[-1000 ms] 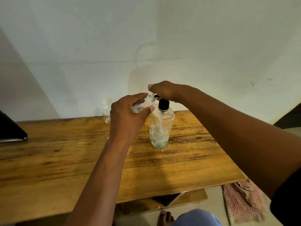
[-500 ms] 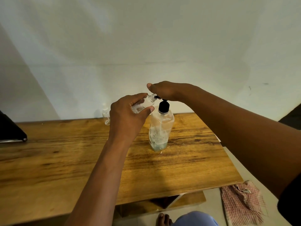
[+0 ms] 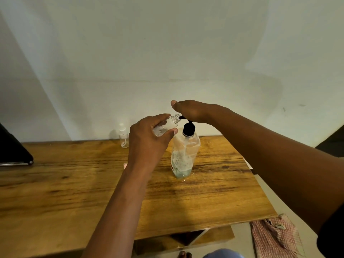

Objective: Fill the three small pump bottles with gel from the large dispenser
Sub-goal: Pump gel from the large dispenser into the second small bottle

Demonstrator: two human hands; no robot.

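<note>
Holding 1 light, slippery small bottle (image 3: 164,127) by its body in left hand (image 3: 147,144), fingers clamped; pressing large dispenser (image 3: 184,155) pump with closed right hand (image 3: 191,110).

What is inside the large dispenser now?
The large dispenser holds bubbly gel in its lower half and a pale blue layer at the base; its upper part looks empty. The right hand covers the pump top.
</note>
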